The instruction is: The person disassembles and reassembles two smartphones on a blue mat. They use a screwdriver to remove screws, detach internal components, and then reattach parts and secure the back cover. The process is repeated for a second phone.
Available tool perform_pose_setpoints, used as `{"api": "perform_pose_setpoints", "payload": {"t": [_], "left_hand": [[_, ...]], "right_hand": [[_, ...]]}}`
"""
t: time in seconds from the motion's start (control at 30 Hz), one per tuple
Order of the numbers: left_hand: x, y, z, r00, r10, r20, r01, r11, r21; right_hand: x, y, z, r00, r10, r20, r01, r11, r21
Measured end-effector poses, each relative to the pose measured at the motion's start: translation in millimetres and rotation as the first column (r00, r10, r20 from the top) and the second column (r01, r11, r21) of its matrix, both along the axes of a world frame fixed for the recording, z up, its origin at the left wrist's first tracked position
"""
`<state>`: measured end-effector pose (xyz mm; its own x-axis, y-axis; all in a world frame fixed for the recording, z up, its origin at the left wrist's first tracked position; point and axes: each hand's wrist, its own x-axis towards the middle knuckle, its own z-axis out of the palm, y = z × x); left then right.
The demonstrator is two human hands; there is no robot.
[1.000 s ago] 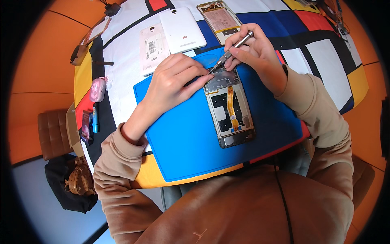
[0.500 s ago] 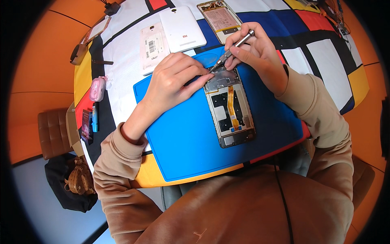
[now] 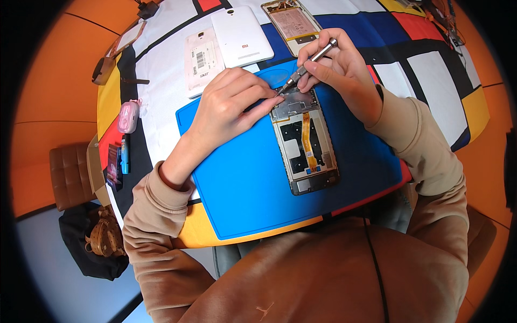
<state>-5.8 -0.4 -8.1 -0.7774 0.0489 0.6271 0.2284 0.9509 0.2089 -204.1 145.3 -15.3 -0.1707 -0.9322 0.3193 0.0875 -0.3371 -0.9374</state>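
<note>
An opened smartphone (image 3: 294, 148) lies on a blue mat (image 3: 237, 188), its metal shield plate and orange ribbon cable bare. In my right hand (image 3: 344, 70) is a slim silver screwdriver (image 3: 311, 63), slanting down so that its tip meets the phone's upper left corner. My left hand (image 3: 231, 105) is closed at that same corner, thumb and fingertips pinched beside the tip. Whether a small part sits between those fingertips is hidden.
Beyond the mat lie a white phone back cover (image 3: 242, 35), a pale phone (image 3: 202, 62) with a label, and another opened phone (image 3: 291, 24). At the left are a pink case (image 3: 128, 117), a blue tube (image 3: 125, 154) and a dark box (image 3: 114, 166).
</note>
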Motion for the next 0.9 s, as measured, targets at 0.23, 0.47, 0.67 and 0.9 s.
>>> {"api": "perform_pose_setpoints", "payload": {"t": [0.23,0.47,0.67,0.9], "left_hand": [[1.0,2.9,6.1,0.998,0.063,0.006,-0.063,0.998,0.008],[-0.9,4.6,7.9,0.989,-0.026,0.142,0.021,0.999,0.038],[1.7,3.3,5.8,0.969,-0.01,0.248,-0.002,0.999,0.049],[1.1,2.4,3.5,0.971,-0.01,0.239,-0.002,0.999,0.049]], "right_hand": [[-2.6,4.3,5.0,0.986,-0.09,-0.142,0.073,0.99,-0.12],[-4.4,8.5,4.9,0.872,-0.273,-0.406,0.211,0.959,-0.192],[-0.8,7.1,5.2,0.84,-0.271,-0.47,0.172,0.955,-0.243],[0.4,3.0,4.6,0.759,-0.348,-0.55,0.176,0.923,-0.342]]}}
